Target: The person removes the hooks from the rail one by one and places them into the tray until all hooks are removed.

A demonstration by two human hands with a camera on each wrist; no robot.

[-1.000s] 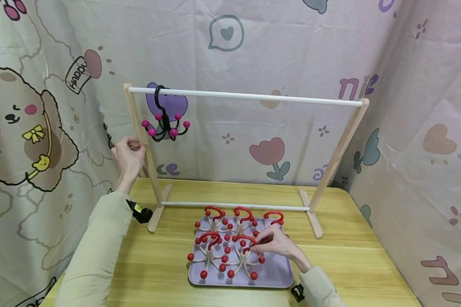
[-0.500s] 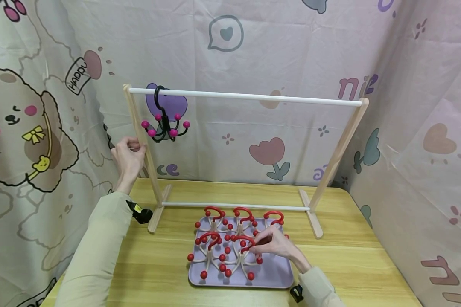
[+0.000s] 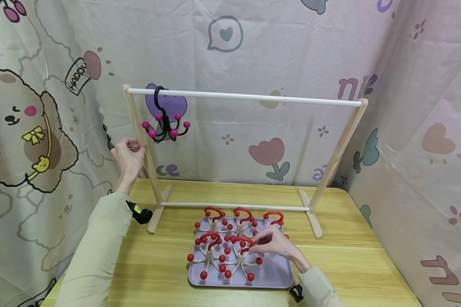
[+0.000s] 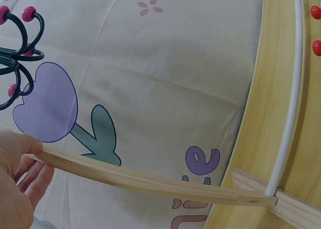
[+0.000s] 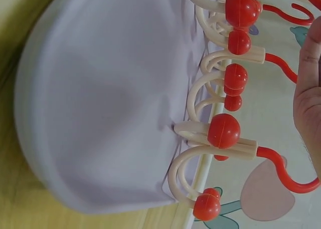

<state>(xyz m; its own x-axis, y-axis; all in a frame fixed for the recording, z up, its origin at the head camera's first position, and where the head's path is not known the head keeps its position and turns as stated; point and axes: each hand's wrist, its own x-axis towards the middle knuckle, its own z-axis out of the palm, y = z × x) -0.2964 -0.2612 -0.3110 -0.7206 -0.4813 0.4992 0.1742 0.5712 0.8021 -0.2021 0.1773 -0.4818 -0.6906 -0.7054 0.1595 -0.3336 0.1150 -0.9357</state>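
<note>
My left hand (image 3: pixel 128 157) grips the left wooden post (image 3: pixel 150 168) of a drying rack; in the left wrist view, thumb and fingers hold that post (image 4: pixel 140 180) from both sides. With the fingertips of my right hand (image 3: pixel 274 244), I pinch the red hook of a beige octopus-style hanger (image 3: pixel 241 258) with red ball tips. It stands in the front row of a lilac tray (image 3: pixel 276 273). Several matching hangers share the tray, among them one to its left (image 3: pixel 209 256). The right wrist view shows only part of my right hand (image 5: pixel 308 98), at the edge.
A black hanger (image 3: pixel 164 123) with pink ball tips hangs from the left end of the rack's white top bar (image 3: pixel 253 97). The lower bar (image 3: pixel 234 206) runs just behind the tray. A wooden table (image 3: pixel 361 264) carries everything, with printed curtains (image 3: pixel 230 64) around it.
My right hand has shifted the front hanger slightly to the left on the tray. My left hand stays on the post.
</note>
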